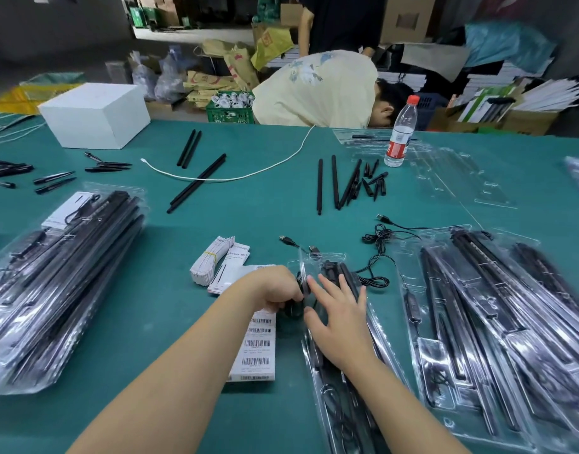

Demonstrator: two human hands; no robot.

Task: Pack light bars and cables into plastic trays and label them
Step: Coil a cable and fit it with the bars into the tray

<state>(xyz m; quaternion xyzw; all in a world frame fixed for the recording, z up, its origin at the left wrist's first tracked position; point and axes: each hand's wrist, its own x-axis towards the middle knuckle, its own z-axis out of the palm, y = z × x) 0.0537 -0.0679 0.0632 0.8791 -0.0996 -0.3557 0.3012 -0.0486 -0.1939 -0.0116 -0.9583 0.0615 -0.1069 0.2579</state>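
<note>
A clear plastic tray (pixel 324 381) holding black light bars and a cable lies in front of me on the green table. My right hand (pixel 339 326) rests flat on the tray with straight, spread fingers. My left hand (pixel 275 290) curls its fingers round a bundle of black cable (pixel 293 309) at the tray's left edge. A strip of barcode labels (pixel 258 345) lies just left of the tray, partly under my left wrist. Folded white instruction cards (pixel 216 262) sit beyond my left hand.
Stacks of packed trays lie at the left (pixel 59 280) and right (pixel 497 322). Loose black bars (pixel 196 183), small black parts (pixel 375 185), a white cable (pixel 249 173), a water bottle (pixel 401 132), empty trays (pixel 451 172) and a white box (pixel 95 114) lie farther back. A person (pixel 321 90) bends over beyond the table.
</note>
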